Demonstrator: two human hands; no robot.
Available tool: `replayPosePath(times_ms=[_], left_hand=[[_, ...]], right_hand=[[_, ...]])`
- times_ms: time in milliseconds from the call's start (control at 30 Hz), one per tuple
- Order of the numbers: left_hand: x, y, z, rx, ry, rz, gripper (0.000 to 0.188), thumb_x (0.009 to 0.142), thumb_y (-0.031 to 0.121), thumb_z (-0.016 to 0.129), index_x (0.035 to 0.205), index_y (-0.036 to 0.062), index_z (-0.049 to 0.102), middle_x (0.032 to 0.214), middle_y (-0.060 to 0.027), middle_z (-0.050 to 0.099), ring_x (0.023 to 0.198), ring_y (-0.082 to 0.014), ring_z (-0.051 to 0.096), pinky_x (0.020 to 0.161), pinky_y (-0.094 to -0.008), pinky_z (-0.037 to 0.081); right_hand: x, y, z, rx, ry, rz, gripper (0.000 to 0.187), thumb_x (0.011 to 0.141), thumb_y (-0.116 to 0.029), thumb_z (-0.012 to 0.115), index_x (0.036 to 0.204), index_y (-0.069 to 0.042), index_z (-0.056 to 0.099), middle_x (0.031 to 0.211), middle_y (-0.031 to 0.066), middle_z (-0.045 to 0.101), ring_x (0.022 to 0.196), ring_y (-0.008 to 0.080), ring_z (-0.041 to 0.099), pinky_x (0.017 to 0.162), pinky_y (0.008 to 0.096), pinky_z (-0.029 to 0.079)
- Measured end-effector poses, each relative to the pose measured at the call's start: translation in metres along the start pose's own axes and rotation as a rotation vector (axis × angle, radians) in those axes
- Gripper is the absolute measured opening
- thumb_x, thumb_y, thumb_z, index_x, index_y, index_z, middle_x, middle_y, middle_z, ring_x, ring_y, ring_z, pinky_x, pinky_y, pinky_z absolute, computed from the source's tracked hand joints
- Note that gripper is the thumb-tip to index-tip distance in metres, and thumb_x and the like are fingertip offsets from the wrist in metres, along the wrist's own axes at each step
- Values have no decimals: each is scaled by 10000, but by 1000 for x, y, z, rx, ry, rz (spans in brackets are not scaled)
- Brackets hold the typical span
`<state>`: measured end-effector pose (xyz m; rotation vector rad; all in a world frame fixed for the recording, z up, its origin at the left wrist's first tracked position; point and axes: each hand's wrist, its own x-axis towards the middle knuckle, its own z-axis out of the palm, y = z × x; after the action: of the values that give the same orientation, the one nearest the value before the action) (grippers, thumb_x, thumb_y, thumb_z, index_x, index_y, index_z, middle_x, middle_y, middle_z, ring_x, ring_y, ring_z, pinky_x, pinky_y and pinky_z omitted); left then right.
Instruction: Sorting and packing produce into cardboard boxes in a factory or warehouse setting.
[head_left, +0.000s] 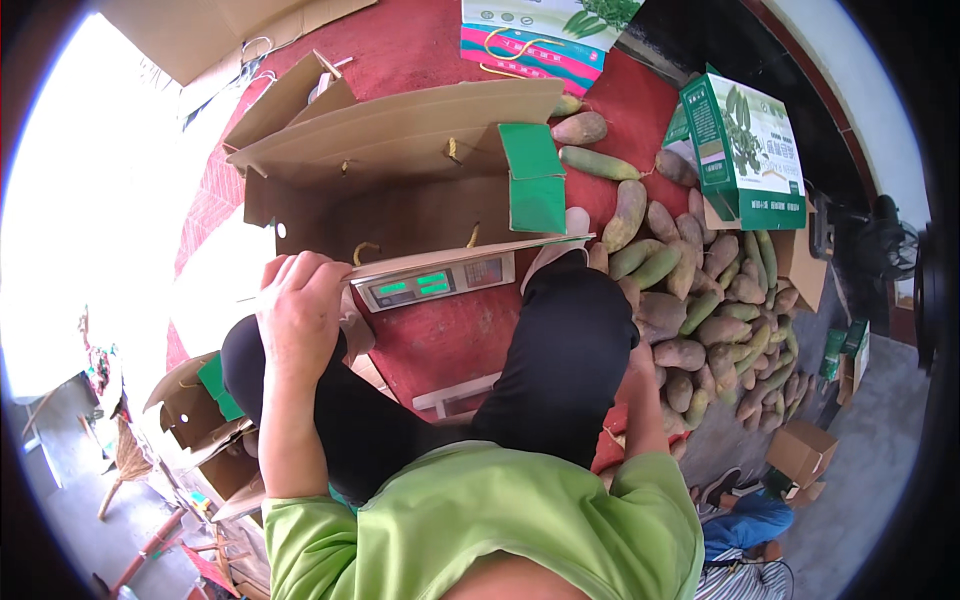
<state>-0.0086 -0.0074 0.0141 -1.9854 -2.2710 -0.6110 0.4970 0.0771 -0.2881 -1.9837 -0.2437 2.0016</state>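
An open cardboard box (400, 205), with yellow cord loops and a green end flap, stands in front of me on a digital scale (435, 284) with lit green readouts. My left hand (300, 305) has its fingers curled over the near flap at the box's left corner. The inside that shows holds only the cord loops. Down beside my right knee is my right hand (640, 372), its fingers mostly hidden by the leg. It is nearest to a big heap of soil-covered green radishes (700, 290) on my right.
A green and white carton (745, 150) stands beyond the heap, and a colourful gift box (540, 45) lies at the far side. Another open box (195, 400) is by my left leg. A person in blue trousers (745, 525) is at lower right. Red cloth (410, 40) covers the floor.
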Motion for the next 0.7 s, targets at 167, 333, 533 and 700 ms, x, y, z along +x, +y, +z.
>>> replayPosePath(times_ms=[167, 333, 533, 700], left_hand=[[2, 1, 3, 19, -12, 32, 132, 683, 64, 606, 810, 90, 633, 789, -26, 566, 794, -215, 593, 805, -346, 460], [-1, -2, 3, 34, -26, 47, 137, 703, 87, 585, 830, 93, 637, 791, -24, 558, 798, -212, 588, 792, -345, 460], [-2, -7, 7, 31, -22, 51, 146, 703, 89, 576, 836, 110, 634, 794, -20, 548, 797, -207, 579, 743, -345, 454], [-2, -9, 6, 49, -17, 64, 125, 699, 77, 575, 811, 116, 612, 776, -17, 531, 779, -206, 572, 726, -346, 453]], right_hand=[[-134, -93, 62, -209, 51, -574, 745, 699, -145, 748, 1351, -17, 413, 1157, 87, 590, 1028, 222, 572, 873, 379, 449], [-229, -191, 138, -573, -222, -999, 753, 639, -123, 790, 1303, 1, 456, 1184, 107, 570, 1081, 209, 556, 939, 332, 433], [-308, -240, 276, -1141, -515, -1179, 772, 602, -147, 761, 1305, -50, 457, 1093, 87, 554, 1034, 187, 551, 906, 330, 441], [-283, -217, 382, -1651, -527, -1024, 726, 586, -196, 755, 1237, -13, 490, 1087, 182, 598, 949, 260, 614, 805, 354, 505]])
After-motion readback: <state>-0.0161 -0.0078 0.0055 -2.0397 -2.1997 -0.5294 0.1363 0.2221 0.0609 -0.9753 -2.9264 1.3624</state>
